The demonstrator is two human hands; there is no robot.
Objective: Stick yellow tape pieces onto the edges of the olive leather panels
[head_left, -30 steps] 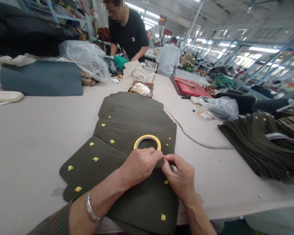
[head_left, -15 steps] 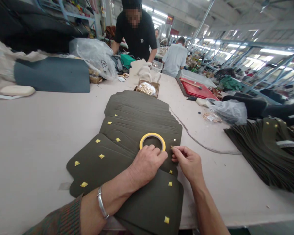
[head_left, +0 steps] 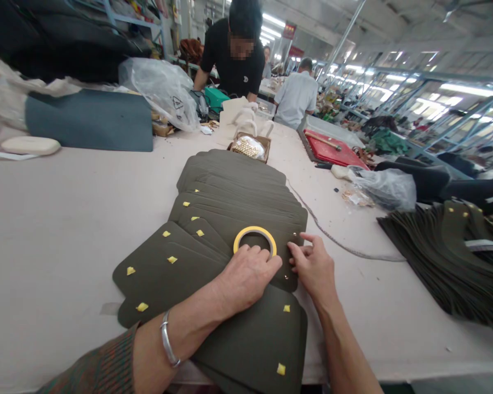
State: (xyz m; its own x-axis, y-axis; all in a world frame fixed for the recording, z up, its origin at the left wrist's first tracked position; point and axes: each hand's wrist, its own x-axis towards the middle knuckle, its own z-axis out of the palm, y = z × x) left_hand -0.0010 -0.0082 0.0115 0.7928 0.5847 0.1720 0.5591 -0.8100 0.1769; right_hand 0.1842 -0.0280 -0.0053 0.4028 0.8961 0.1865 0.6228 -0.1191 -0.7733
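Note:
A fanned row of dark olive leather panels [head_left: 230,186] lies on the pale table [head_left: 66,219], several marked with small yellow tape squares [head_left: 172,259]. On them sits a yellow tape roll [head_left: 254,231]. My left hand [head_left: 246,276] is curled over the roll's near edge, a silver bangle on its wrist. My right hand [head_left: 312,265] lies beside it with its fingers stretched flat on the top panel's right edge, close to small metal studs [head_left: 294,236].
A box of gold hardware [head_left: 248,146] stands beyond the panels, a red tray [head_left: 332,149] and a plastic bag [head_left: 384,186] to the right. Another olive stack [head_left: 443,257] fills the right side. A cord [head_left: 332,241] crosses the table. A person in black [head_left: 234,60] works at the far end.
My hands have parted from a shared pinch near the roll. The right hand moved right and up and flattened its fingers on the panel's edge; the left stays on the roll.

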